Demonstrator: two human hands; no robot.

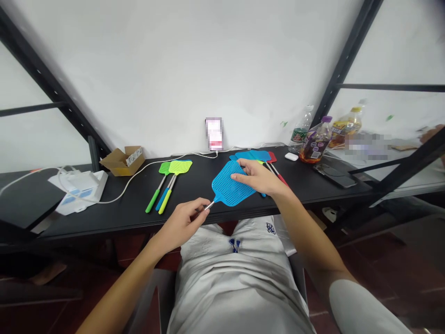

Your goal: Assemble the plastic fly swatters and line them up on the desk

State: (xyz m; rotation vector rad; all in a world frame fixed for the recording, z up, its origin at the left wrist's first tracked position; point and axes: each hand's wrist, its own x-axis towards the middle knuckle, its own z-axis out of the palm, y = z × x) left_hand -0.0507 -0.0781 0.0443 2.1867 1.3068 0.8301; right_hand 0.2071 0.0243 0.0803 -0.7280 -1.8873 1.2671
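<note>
A blue fly swatter with a perforated head is held above the front of the black table. My left hand is closed round its metal shaft near the neck; the grip end is hidden by the hand. My right hand grips the upper right edge of the head, thumb on the near face and fingers partly behind it. Behind the right hand lies a pile of fly swatters, blue and red heads showing. To the left lie a green fly swatter, a yellow one and a blue handle between them.
On the table stand an open cardboard box and white packaging at left. A phone leans on the wall with a white cable. Bottles, a white case and a dark phone are at right.
</note>
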